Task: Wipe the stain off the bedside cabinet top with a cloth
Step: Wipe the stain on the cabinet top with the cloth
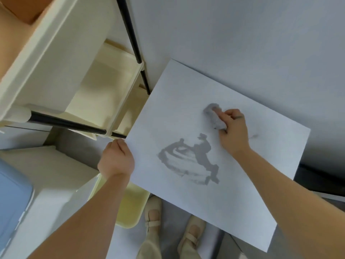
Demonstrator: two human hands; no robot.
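Cloth (pixel 214 116) is bunched up grey in my right hand (pixel 234 130), fingers curled over it, pressing it onto the cabinet top (pixel 242 184) right of frame centre. Wad sits near the far edge of the top, a bit below the wall (pixel 242 34).

Stain (pixel 190 159) is a dark grey smear, centre of frame, below and left of the cloth. Cloth and stain are apart, bare white surface between them. Left part of the stain looks streaked and lighter; right part is darker and solid.

Left hand (pixel 116 159) is closed over the left edge of the top, thumb side up on the surface, fingers hidden under the edge. Nothing else in it that I can see.

Cream shelf trolley (pixel 104 86) with black posts fills the upper left, just beside the cabinet. Blue box (pixel 13 202) at lower left. My shoes (pixel 173 227) on the floor at bottom centre, right by the near edge of the top.
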